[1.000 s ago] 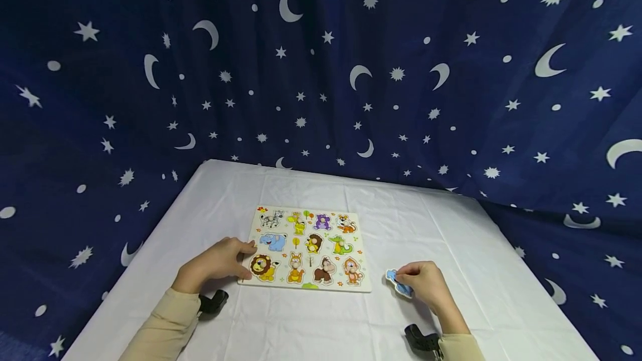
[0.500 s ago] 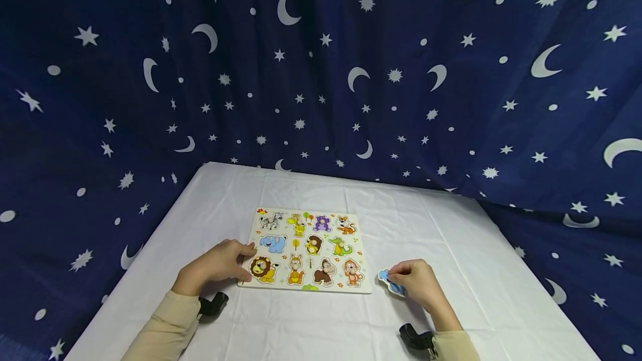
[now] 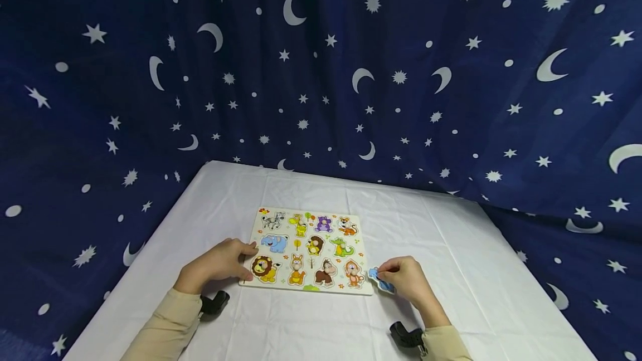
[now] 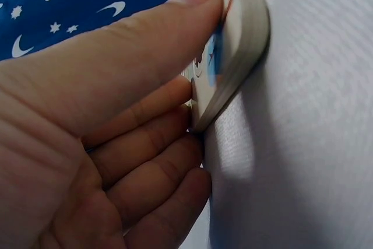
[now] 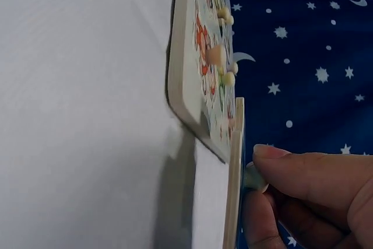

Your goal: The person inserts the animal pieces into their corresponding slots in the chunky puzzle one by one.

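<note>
A flat wooden puzzle board [image 3: 311,278] with animal pictures, many with small knobs, lies on the table. My left hand [image 3: 220,263] is at its left edge: the thumb rests on the top face near the front corner, and the other fingers lie loosely against the edge. My right hand [image 3: 407,280] pinches the knob of a blue animal puzzle piece [image 3: 383,283] between thumb and fingers. In the right wrist view this puzzle piece [image 5: 234,202] is tilted up off the table, close to the board's front right corner. Fingers partly hide its picture.
A white cloth covers the table [image 3: 311,327]. Behind and at both sides hangs a dark blue curtain [image 3: 321,32] with moons and stars. Black wrist devices sit on the left wrist [image 3: 214,303] and right wrist [image 3: 407,336].
My right hand has moved left with the blue puzzle piece, from well off the board's right side to right beside its front right corner. My left hand has stayed at the board's edge.
</note>
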The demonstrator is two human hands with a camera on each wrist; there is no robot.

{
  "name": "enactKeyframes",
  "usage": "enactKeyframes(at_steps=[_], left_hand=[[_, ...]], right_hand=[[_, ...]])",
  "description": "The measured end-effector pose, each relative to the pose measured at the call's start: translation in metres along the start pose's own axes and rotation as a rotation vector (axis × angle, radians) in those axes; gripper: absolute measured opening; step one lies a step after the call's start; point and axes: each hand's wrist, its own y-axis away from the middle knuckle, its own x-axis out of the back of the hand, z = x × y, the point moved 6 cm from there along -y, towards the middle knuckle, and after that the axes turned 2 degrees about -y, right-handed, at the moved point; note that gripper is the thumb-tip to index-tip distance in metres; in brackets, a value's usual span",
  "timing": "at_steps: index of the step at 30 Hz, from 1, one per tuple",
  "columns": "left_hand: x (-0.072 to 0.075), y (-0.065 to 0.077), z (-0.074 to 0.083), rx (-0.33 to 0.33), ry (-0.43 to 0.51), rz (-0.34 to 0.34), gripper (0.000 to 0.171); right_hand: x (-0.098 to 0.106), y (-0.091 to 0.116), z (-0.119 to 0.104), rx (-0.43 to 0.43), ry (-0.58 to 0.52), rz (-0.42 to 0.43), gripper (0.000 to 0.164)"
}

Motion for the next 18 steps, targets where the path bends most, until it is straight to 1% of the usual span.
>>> enactKeyframes(at_steps=[11, 18], left_hand=[[-0.001, -0.001, -0.001, -0.02, -0.016, -0.002, 0.06], [-0.001, -0.001, -0.003, -0.004, -0.012, -0.006, 0.06]], right_hand=[[-0.01, -0.004, -0.008, 0.016, -0.009, -0.007, 0.008], [-0.015, -0.006, -0.016, 0.03, -0.022, -0.007, 0.006]])
